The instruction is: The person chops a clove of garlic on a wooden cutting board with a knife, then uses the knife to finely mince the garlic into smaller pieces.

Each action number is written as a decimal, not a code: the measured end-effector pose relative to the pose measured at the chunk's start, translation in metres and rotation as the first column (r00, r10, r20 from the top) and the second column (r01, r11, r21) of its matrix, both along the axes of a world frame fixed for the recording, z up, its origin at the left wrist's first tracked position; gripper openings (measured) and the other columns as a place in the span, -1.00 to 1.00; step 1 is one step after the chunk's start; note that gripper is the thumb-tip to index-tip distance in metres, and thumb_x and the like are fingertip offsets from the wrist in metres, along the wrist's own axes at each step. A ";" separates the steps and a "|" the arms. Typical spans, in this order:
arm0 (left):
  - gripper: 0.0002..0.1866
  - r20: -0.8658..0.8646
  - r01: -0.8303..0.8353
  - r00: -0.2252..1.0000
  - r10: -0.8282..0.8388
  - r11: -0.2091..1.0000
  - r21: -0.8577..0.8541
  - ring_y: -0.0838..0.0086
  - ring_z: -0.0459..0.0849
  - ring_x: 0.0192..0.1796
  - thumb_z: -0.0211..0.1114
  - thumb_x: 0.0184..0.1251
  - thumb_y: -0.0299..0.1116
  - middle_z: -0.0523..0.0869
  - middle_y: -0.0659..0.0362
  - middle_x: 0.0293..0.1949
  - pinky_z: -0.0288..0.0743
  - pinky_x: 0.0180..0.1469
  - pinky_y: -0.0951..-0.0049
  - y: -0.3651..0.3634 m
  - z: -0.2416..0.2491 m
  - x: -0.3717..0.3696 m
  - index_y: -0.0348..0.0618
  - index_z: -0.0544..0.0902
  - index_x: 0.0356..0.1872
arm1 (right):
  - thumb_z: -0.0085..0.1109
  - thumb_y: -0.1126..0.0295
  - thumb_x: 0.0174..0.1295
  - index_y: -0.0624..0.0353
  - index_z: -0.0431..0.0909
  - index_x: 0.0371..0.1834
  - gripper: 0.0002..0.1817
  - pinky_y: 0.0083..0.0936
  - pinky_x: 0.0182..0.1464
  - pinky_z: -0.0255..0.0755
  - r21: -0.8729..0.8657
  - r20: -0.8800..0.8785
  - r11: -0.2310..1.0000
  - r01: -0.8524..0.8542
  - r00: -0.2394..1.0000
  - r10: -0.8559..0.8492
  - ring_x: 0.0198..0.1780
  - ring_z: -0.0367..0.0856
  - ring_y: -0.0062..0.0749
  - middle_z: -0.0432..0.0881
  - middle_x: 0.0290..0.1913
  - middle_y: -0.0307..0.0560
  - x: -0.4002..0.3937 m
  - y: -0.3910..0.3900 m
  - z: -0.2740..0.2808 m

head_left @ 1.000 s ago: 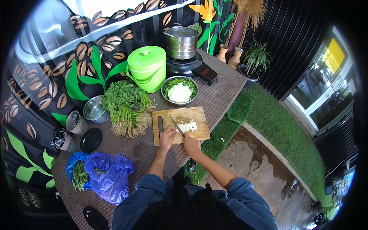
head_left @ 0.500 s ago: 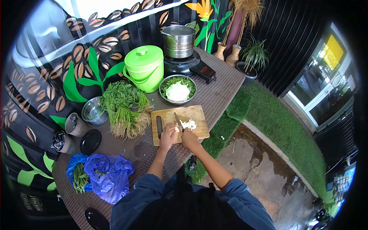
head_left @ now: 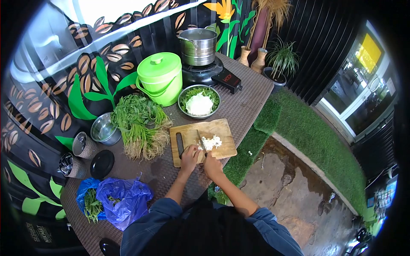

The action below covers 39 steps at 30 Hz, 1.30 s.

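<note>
My right hand (head_left: 212, 167) grips a knife (head_left: 200, 139) by its handle, with the blade pointing away from me over the wooden cutting board (head_left: 183, 128). A small heap of finely chopped white pieces (head_left: 212, 142) lies just right of the blade. On the left side of the blade, my left hand (head_left: 189, 158) rests on the board with its fingers curled together. What those fingertips press or hold is hidden. Beyond the board stands a metal bowl (head_left: 200, 116) with cut greens (head_left: 209, 93) and a white mound (head_left: 199, 104).
A rooted bunch of leafy greens (head_left: 143, 128) lies left of the board. Behind are a lidded green bucket (head_left: 160, 79) and a steel pot (head_left: 197, 49) on a portable stove (head_left: 205, 73). Blue plastic bags (head_left: 124, 202), a black lid (head_left: 102, 164) and a metal bowl (head_left: 106, 130) stand left.
The view has shifted slightly. A white piece seen at my left fingertips earlier is now mostly out of sight. The knife stays in my right hand, its blade still beside the chopped heap.
</note>
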<state>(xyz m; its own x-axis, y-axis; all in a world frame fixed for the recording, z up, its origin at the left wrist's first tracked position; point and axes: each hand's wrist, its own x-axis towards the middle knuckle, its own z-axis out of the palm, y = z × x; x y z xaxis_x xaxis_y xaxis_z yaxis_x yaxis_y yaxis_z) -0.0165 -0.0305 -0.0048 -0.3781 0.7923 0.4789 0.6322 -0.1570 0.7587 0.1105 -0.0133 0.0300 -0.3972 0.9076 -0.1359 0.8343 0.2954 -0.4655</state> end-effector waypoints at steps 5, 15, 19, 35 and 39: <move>-0.81 -0.008 -0.009 1.000 0.009 1.000 0.029 0.21 0.67 -0.25 0.39 0.10 -0.51 0.64 0.05 -0.36 0.50 -0.23 0.34 0.000 -0.001 -0.002 -0.27 0.51 -0.37 | -0.12 0.42 0.27 0.39 0.26 -0.02 -0.71 -0.09 -0.26 0.59 0.026 0.029 1.000 0.015 0.999 -0.016 -0.27 0.69 0.15 0.65 -0.37 0.32 -0.001 -0.009 -0.008; -0.86 0.056 -0.038 0.998 0.039 0.999 -0.013 0.22 0.69 -0.23 0.36 0.10 -0.54 0.66 0.04 -0.36 0.51 -0.23 0.34 0.001 0.000 -0.002 -0.30 0.56 -0.35 | -0.07 0.35 0.28 0.42 0.27 -0.05 -0.68 -0.03 -0.16 0.53 -0.024 0.057 0.994 -0.109 0.992 0.110 -0.20 0.64 0.23 0.62 -0.28 0.40 -0.004 0.023 0.021; -0.89 0.181 0.001 0.983 0.009 0.998 -0.058 0.28 0.71 -0.21 0.34 0.11 -0.55 0.68 0.05 -0.34 0.53 -0.17 0.38 0.002 0.001 -0.004 -0.31 0.57 -0.37 | -0.03 0.39 0.25 0.43 0.24 -0.03 -0.66 -0.08 -0.21 0.56 0.026 0.060 1.000 0.000 0.998 -0.001 -0.23 0.66 0.21 0.63 -0.32 0.38 -0.013 0.004 -0.005; -0.92 0.266 0.037 0.964 -0.022 0.998 -0.051 0.37 0.74 -0.22 0.29 0.09 -0.65 0.71 0.06 -0.32 0.54 -0.17 0.47 0.002 -0.003 -0.005 -0.35 0.63 -0.36 | -0.11 0.32 0.30 0.35 0.25 -0.08 -0.71 -0.03 -0.17 0.53 -0.044 0.010 0.999 0.001 1.000 0.000 -0.22 0.65 0.24 0.62 -0.34 0.39 -0.018 0.017 -0.003; -0.93 0.228 0.018 0.974 -0.004 0.998 -0.062 0.34 0.74 -0.23 0.29 0.09 -0.64 0.69 0.05 -0.33 0.55 -0.20 0.45 0.002 0.003 -0.003 -0.34 0.61 -0.38 | -0.12 0.26 0.32 0.34 0.25 -0.09 -0.68 -0.02 -0.15 0.53 -0.020 0.010 0.999 -0.035 0.999 0.035 -0.24 0.65 0.25 0.63 -0.37 0.36 -0.010 0.024 0.008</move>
<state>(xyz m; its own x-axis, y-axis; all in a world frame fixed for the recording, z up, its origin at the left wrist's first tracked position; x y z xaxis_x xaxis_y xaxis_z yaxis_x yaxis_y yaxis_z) -0.0197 -0.0285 -0.0023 -0.4626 0.8230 0.3298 0.4401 -0.1097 0.8912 0.1005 0.0104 0.0380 -0.4275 0.8902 -0.1577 0.8282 0.3157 -0.4631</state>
